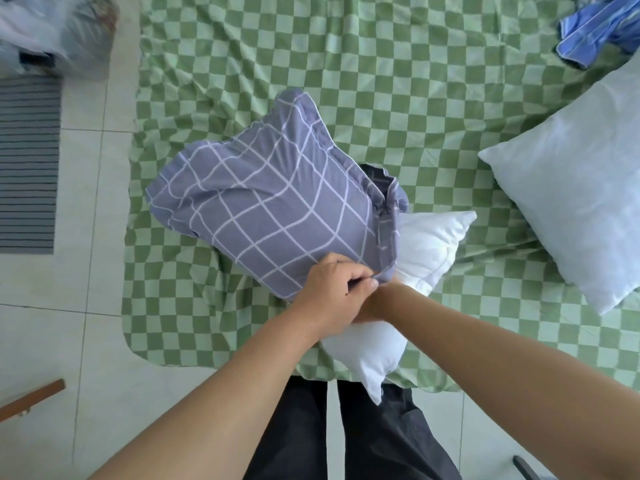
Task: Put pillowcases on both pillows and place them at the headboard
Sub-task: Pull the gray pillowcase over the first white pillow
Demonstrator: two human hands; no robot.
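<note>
Pillowcase [277,209] covers half the white pillow [429,247] on the bed [398,81]. My left hand [332,292] pinches its edge. My right hand is hidden inside. The edge may slip and bunch up.

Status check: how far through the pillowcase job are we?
Done: nothing complete. In hand: the grid pillowcase covers about half the first pillow; left hand pinches its hem, right hand hidden under it. Left: bare second pillow, then both to the headboard, out of view.
</note>
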